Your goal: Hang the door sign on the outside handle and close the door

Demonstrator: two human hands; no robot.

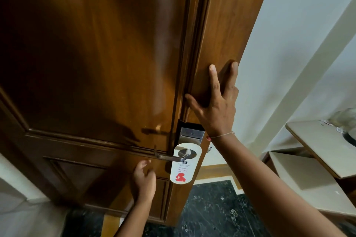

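A white door sign (184, 167) with red print hangs on the metal lever handle (171, 157) of the brown wooden door (100, 59). A steel card-lock plate (191, 134) sits just above the handle. My right hand (215, 102) lies flat with spread fingers against the door's right edge, above the lock. My left hand (144, 178) hovers just below the lever, left of the sign, fingers loosely curled and holding nothing. The door stands open, its edge free of any frame.
A white wall (289, 44) runs to the right of the door. A light shelf (323, 146) with a blurred glass object (346, 121) juts out at the right. Dark marble floor (212, 208) with a yellow border lies below.
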